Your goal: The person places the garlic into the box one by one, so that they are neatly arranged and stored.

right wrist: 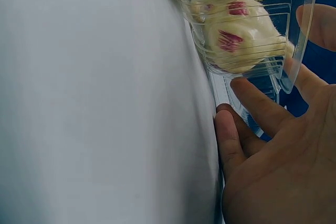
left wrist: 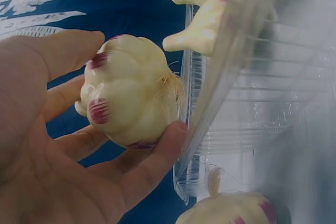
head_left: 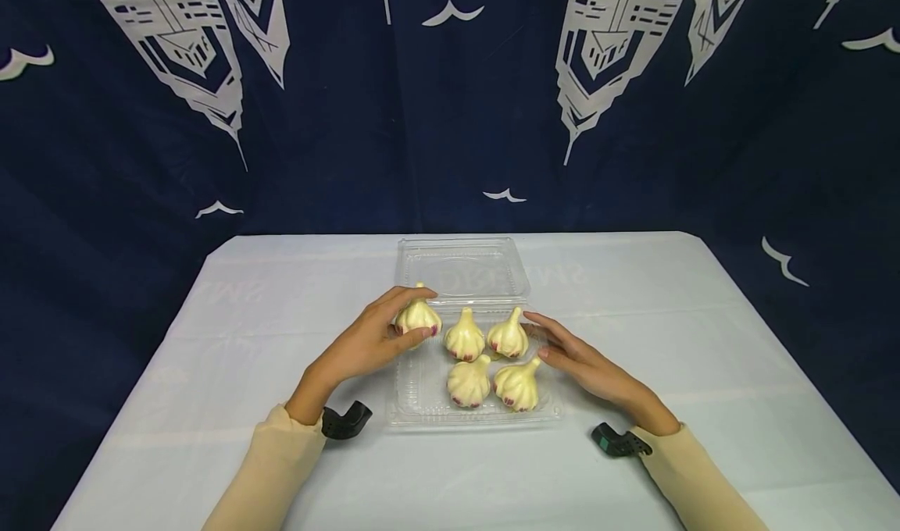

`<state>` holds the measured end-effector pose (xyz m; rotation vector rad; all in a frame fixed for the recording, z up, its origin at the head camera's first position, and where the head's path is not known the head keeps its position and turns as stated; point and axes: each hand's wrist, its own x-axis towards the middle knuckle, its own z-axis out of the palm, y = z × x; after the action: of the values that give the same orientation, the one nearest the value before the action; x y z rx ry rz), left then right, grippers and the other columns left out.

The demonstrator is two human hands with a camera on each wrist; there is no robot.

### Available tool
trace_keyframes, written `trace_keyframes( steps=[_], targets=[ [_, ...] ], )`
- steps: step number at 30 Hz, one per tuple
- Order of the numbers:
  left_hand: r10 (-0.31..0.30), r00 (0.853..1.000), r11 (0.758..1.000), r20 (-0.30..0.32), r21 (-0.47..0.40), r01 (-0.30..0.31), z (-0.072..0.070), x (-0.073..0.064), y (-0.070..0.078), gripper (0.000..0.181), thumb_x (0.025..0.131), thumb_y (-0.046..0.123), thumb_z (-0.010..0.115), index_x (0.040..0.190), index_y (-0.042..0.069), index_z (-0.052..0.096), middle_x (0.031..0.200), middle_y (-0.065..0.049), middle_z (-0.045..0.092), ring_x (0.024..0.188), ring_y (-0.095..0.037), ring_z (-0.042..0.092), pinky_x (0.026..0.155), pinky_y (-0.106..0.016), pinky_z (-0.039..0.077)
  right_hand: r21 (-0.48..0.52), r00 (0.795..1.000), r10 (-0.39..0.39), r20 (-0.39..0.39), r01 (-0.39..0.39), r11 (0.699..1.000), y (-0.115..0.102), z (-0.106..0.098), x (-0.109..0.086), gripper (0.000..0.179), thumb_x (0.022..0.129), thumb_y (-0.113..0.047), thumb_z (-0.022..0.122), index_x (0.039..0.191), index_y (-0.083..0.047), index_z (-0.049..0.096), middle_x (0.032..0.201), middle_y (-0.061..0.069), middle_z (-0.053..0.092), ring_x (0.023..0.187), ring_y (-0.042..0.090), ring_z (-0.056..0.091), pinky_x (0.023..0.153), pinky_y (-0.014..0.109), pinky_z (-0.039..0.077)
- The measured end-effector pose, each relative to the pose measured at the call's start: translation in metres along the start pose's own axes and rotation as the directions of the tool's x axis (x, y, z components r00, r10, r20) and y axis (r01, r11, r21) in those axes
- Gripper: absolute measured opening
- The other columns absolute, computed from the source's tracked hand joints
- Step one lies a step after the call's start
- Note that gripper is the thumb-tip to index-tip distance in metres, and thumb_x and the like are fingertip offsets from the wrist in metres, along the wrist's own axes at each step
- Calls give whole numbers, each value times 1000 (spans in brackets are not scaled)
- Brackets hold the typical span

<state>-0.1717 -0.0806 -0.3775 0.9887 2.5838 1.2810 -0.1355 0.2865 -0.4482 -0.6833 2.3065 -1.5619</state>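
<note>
Held garlic bulb (head_left: pixel 418 320): just left of centre in the head view, at the upper left of the clear tray (head_left: pixel 420 398).
Left hand (head_left: pixel 373 340): thumb and fingers curled round that bulb.
Other garlic bulbs (head_left: pixel 466 337): four, mid-frame, in the tray.
Right hand (head_left: pixel 582 365): right of centre, at the tray's edge, fingers loosely extended.
Lid (head_left: pixel 464 272): open, above the tray.

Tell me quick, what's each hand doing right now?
Left hand: holding one garlic bulb between thumb and fingers.
Right hand: open, beside the clear container; I can't tell whether it's touching.
</note>
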Motion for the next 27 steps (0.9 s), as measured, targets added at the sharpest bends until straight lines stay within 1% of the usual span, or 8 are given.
trace_keyframes(
  steps=[3, 6, 9, 15, 18, 20, 24, 27],
  targets=[
    [-11, 1000, 1000, 21, -1, 11, 0, 0, 2, 51, 101, 20, 60, 150, 21, 45, 151, -4, 45, 126, -20, 52, 93, -38, 51, 1, 1000, -8, 2, 8, 1000, 0, 0, 0, 58, 108, -15, 43, 161, -24, 19, 161, 17, 32, 148, 41, 26, 106, 11, 33],
    [-1, 1000, 1000, 30, -1, 1, 0, -1, 3, 52, 101, 16, 57, 151, 22, 42, 150, -4, 46, 127, -22, 51, 95, -41, 50, 6, 1000, -15, 2, 15, 1000, 1, 0, 0, 58, 108, -15, 42, 161, -23, 19, 160, 18, 32, 148, 42, 26, 106, 11, 33],
    [15, 1000, 1000, 21, 16, -15, 0, -1, 4, 54, 100, 16, 61, 151, 23, 44, 148, -4, 48, 122, -21, 53, 94, -41, 49, 12, 1000, -17, 2, 17, 1000, 1, 0, 0, 58, 108, -14, 42, 161, -23, 19, 160, 18, 32, 148, 42, 25, 106, 11, 33],
    [77, 997, 996, -15, 43, -76, 3, 0, 1, 50, 94, 18, 72, 141, 21, 56, 139, -3, 56, 129, -22, 53, 102, -45, 48, 3, 1000, -12, 1, 12, 1000, 1, 0, 0, 58, 108, -15, 43, 161, -22, 20, 160, 18, 32, 147, 42, 26, 106, 11, 32],
    [91, 995, 995, -28, 46, -90, 6, 2, -2, 48, 91, 19, 75, 137, 19, 59, 137, -4, 57, 130, -24, 53, 106, -47, 46, -4, 1000, -13, -1, 13, 1000, 2, 0, 0, 58, 108, -15, 43, 161, -22, 20, 160, 18, 32, 147, 42, 26, 106, 11, 32],
    [79, 996, 996, -30, 48, -78, 8, 3, -3, 49, 91, 20, 76, 137, 19, 60, 136, -4, 58, 130, -24, 53, 106, -47, 46, -3, 1000, -14, -2, 14, 1000, 2, 0, 0, 58, 108, -15, 43, 161, -22, 20, 160, 18, 32, 147, 42, 26, 106, 11, 31],
    [19, 1000, 998, -15, 60, -18, 12, 3, -4, 49, 91, 23, 76, 138, 21, 59, 138, -3, 57, 130, -24, 53, 105, -48, 46, -3, 1000, -14, -2, 14, 1000, 1, 0, 0, 58, 108, -15, 43, 161, -22, 20, 160, 18, 33, 147, 42, 26, 106, 11, 31],
    [-10, 1000, 997, -6, 82, 10, 13, 2, -3, 50, 91, 23, 75, 138, 21, 59, 139, -3, 56, 133, -26, 51, 109, -51, 42, -6, 1000, -18, 0, 18, 1000, 1, 0, 0, 58, 108, -15, 43, 161, -22, 20, 160, 18, 32, 147, 41, 26, 106, 11, 31]
  ],
)
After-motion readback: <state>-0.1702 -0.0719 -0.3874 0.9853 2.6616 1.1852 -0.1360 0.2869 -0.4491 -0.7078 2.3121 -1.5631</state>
